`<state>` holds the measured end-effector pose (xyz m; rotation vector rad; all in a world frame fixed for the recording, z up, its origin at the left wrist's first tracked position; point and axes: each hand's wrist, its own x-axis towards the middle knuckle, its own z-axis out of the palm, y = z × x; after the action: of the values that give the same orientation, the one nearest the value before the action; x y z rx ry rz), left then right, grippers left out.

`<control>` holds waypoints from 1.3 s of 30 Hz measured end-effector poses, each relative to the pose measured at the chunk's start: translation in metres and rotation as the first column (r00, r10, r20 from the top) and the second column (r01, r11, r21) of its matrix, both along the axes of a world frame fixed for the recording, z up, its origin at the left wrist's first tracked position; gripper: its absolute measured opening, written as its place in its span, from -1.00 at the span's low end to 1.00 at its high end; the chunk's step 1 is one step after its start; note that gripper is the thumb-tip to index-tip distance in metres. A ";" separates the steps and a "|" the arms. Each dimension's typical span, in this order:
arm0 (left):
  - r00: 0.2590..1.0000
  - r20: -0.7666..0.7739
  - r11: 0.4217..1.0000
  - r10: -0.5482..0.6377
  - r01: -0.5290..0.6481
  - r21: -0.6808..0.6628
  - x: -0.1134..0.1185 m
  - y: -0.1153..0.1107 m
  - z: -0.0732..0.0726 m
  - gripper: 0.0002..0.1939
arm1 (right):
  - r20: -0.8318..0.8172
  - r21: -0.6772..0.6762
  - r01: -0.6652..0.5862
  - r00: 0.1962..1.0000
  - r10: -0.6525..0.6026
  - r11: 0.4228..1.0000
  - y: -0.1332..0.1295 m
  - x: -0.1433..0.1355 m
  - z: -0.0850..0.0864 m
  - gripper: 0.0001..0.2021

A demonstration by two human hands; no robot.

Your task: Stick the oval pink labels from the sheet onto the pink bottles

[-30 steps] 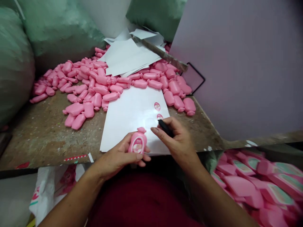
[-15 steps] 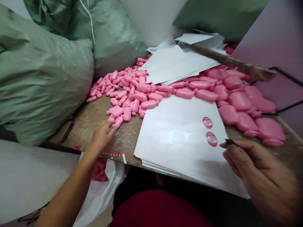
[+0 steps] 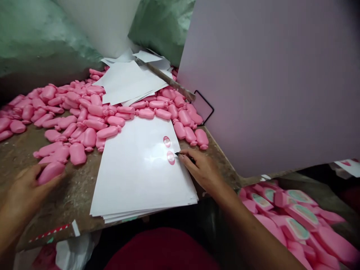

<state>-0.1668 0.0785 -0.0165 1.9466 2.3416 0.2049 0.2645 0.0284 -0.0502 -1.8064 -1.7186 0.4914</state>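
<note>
My left hand (image 3: pixel 30 189) is closed around a pink bottle (image 3: pixel 51 173) at the near edge of the loose heap of pink bottles (image 3: pixel 89 138). On the table lies a stack of white label sheets (image 3: pixel 135 176), its top sheet bearing two oval pink-and-white stickers (image 3: pixel 170 157) near the right side. My right hand (image 3: pixel 201 167) pinches a small black pointed tool (image 3: pixel 184 156), whose tip is at the right edge of the lower sticker. Its exact kind is hidden by my fingers.
More white sheets (image 3: pixel 126 80) lie on the bottles at the back, with a brown strip (image 3: pixel 168 80) across them. Green sacks (image 3: pixel 42 41) stand behind. A pale panel (image 3: pixel 267 86) rises at the right. Below it are pink bottles with labels (image 3: pixel 298 213).
My left hand has picked up a pink bottle from the heap's near edge. My right hand has brought the black tool against the lower sticker. The view has turned right.
</note>
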 end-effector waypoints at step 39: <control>0.365 0.690 0.468 -0.625 0.882 -0.043 0.235 0.022 -0.014 -0.75 | -0.109 -0.076 -0.001 0.994 -0.007 0.997 0.017 0.001 -0.005 -0.79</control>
<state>0.0683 0.1008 -0.0310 2.0907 0.7770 0.1722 0.2654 0.0451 -0.0547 -1.7995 -1.6423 0.6502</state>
